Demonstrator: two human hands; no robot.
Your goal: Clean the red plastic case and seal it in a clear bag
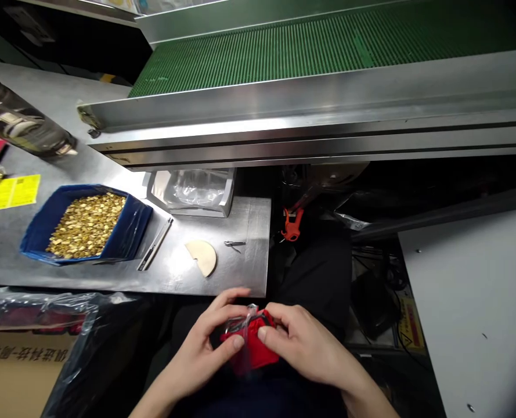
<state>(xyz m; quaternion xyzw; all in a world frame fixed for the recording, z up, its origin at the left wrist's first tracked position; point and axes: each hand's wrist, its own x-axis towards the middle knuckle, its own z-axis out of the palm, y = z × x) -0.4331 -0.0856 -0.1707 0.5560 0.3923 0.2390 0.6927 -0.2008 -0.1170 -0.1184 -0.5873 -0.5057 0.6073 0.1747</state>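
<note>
Low in front of me, over my lap, a small red pouch (260, 350) is held between both hands. Clear plastic film (252, 313), which looks like a thin bag, lies over the pouch's left part. My left hand (216, 334) pinches the film and the pouch's left side between thumb and fingers, its index finger raised. The pouch's upper right edge is gripped by my right hand (301, 342), with the thumb on the front. How far the film covers the pouch I cannot tell.
On the metal table (244, 273) are a blue bin (131, 232) of small gold pieces, a utility knife (155, 244), a tan half-round piece (202, 257), a nail clipper (234, 243) and a grey tray (230, 191) with clear bags. A green conveyor (258, 55) runs beyond. A cardboard box (18, 377) stands lower left.
</note>
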